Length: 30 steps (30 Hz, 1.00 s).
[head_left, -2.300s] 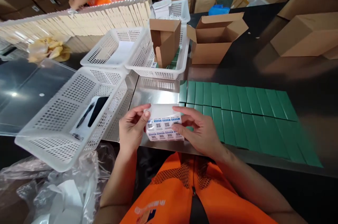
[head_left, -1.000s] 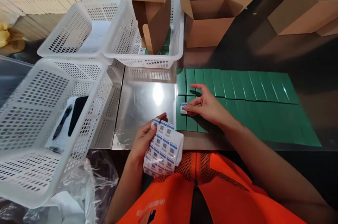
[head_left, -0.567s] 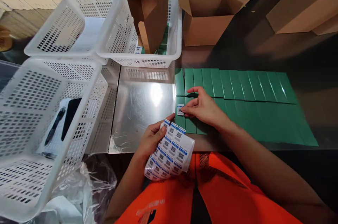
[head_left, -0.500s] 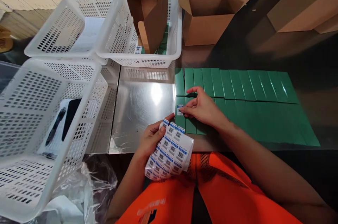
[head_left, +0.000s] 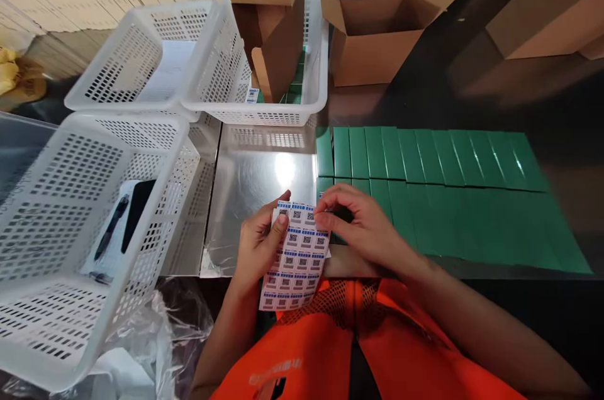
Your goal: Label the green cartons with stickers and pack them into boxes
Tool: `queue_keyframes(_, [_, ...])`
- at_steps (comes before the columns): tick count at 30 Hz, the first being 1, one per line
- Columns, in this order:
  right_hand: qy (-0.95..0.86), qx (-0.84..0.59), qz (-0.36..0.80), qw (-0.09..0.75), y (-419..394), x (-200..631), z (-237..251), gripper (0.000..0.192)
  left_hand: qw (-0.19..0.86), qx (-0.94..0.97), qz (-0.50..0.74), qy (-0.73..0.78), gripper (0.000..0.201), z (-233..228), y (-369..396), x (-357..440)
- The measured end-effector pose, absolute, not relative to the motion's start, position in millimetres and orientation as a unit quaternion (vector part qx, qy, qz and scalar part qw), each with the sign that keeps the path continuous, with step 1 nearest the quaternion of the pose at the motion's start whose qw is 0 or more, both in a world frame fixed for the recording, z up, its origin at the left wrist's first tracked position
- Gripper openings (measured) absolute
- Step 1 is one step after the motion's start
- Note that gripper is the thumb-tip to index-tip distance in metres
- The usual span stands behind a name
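Note:
My left hand (head_left: pixel 258 241) grips a sheet of stickers (head_left: pixel 297 260) by its left edge, thumb on top. Small QR codes and blue bands fill the sheet in rows. At the sheet's upper right corner, the thumb and forefinger of my right hand (head_left: pixel 361 221) are pinched on a QR code sticker (head_left: pixel 310 216). Just beyond, green boxes (head_left: pixel 453 217) stand packed side by side in two rows on the metal table. The nearest boxes are partly hidden behind my right hand.
On the left, a white basket (head_left: pixel 94 161) holds a pen (head_left: pixel 111 227), paper and a dark flat object. Two more white baskets stand behind; one holds a cardboard box (head_left: pixel 283 41) and green boxes. An open carton (head_left: pixel 372 57) sits at the back, with others at right.
My right hand has moved left from the nearest green box to the sticker sheet. My left hand has tilted the sheet more upright. A sticker was on that box before; my hand now mostly covers it.

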State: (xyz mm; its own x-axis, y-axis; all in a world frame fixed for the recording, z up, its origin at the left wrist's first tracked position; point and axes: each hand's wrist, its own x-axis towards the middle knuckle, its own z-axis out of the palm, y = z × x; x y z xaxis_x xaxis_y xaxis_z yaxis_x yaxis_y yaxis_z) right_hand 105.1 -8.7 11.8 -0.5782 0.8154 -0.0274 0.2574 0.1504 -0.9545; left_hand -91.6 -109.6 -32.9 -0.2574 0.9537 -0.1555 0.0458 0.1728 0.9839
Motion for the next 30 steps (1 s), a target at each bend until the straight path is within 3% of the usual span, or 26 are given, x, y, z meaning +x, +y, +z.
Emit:
queue_keyframes(5, [-0.689,-0.401,0.552,0.244,1,102,15,0.025,0.457,0.364,0.537,0.608,0.036,-41,-110,-89])
queue_keyframes(7, [-0.7,-0.394,0.551,0.225,-1,101,15,0.02,0.447,0.368,0.545,0.606,0.035,-39,-110,-88])
queue_keyframes(9, [-0.719,-0.379,0.523,0.257,-3,99,17,0.008,0.437,0.37,0.543,0.614,0.035,-38,-108,-88])
queue_keyframes(12, [-0.685,-0.373,0.52,0.349,12,97,19,0.007,0.433,0.343,0.545,0.631,0.038,-37,-105,-89])
queue_keyframes(15, [-0.608,-0.43,0.551,0.378,56,96,16,0.011,0.442,0.31,0.555,0.632,0.039,-39,-103,-91])
queue_keyframes(19, [-0.572,-0.516,0.572,0.283,116,90,6,0.021,0.476,0.297,0.55,0.62,0.041,-40,-102,-93])
queue_keyframes(23, [-0.574,-0.534,0.575,0.235,131,86,-2,0.061,0.494,0.286,0.544,0.615,0.044,-39,-100,-93])
queue_keyframes(27, [-0.586,-0.556,0.548,0.216,130,82,-5,0.061,0.503,0.264,0.545,0.616,0.05,-37,-97,-91])
queue_keyframes(30, [-0.644,-0.587,0.461,0.17,136,79,-3,0.062,0.508,0.266,0.541,0.615,0.053,-32,-94,-89])
